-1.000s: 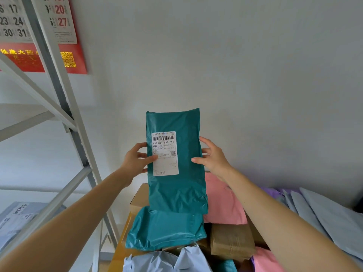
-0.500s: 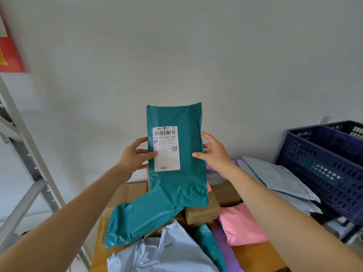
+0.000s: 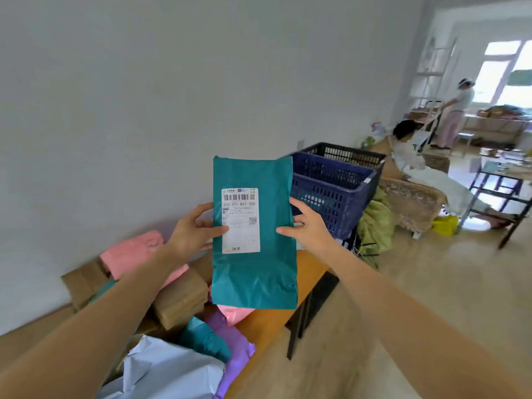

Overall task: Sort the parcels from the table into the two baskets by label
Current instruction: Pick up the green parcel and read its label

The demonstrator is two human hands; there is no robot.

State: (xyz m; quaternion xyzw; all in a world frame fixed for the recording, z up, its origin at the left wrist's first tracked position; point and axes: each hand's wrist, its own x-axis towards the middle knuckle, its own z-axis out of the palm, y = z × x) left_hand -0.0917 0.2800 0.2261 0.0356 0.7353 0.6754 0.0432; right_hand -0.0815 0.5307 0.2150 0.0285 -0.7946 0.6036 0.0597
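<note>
I hold a teal parcel [image 3: 264, 272] upright in front of me, its white label [image 3: 240, 220] with a barcode facing me. My left hand [image 3: 193, 231] pinches its left edge, thumb on the label. My right hand [image 3: 308, 228] grips the right edge. Behind the parcel to the right stand two baskets: a blue basket [image 3: 331, 194] nearer and a black basket [image 3: 345, 154] just beyond it. Below lies the wooden table [image 3: 290, 295] with a heap of parcels: pink [image 3: 129, 251], brown [image 3: 178, 300], purple [image 3: 239, 347], teal [image 3: 201, 338] and white [image 3: 161, 370].
A green sack [image 3: 374, 226] leans beside the baskets. Further right are a covered seat [image 3: 411, 205], a dark metal table [image 3: 501, 191] and a yellow bag [image 3: 444, 224]. A person [image 3: 454, 113] stands far back by white shelving near the window. The wooden floor lies right of the table.
The view has swung right: the metal shelf and calendar on the left left the frame, and the baskets and room came into sight. The parcel now hangs free above the heap, carried rightward.
</note>
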